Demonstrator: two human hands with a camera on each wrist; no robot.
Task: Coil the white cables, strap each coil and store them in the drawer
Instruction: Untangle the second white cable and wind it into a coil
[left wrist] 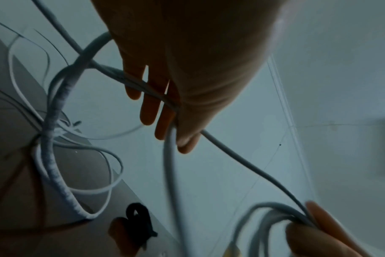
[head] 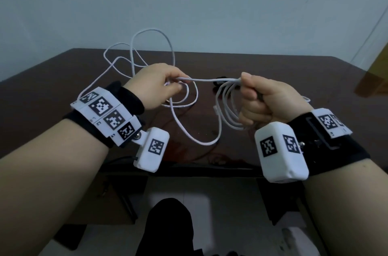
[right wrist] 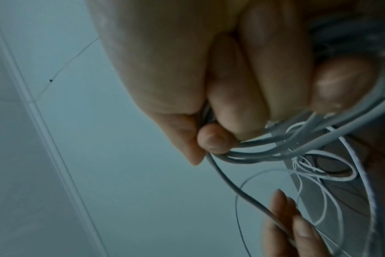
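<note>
- Coiling is the step in hand: right hand (head: 262, 102) is fisted around a bundle of finished loops, the coil (head: 227, 109), held up above the near edge of the desk (head: 273, 71).
- Left hand (head: 159, 85) pinches the white cable (head: 210, 80) between thumb and fingers; a short, nearly taut run spans from this pinch to the right fist.
- Left wrist view shows the cable passing across the left fingers (left wrist: 147, 111), thumb pressing it down.
- Rest of the cable trails loose: a long sag hangs below the hands towards the near edge, and big open loops (head: 151, 46) rise behind the left hand over the far left part of the desk.
- More white line lies on the desk beneath the hands; whether it is the same cable or another, cannot tell.
- A small dark item, probably a strap (left wrist: 138, 220), lies on the desk near its middle, beyond the hands.
- No drawer clearly in view.
- Judgement, doing it well: let the cable slide through the left pinch, match each new loop to those already in the fist, and lay it flat beside them, not crossed.
- Risk: the far loops cross each other and may snag or knot if pulled fast; shake them free first.
- Keep the right grip firm until strapped.
</note>
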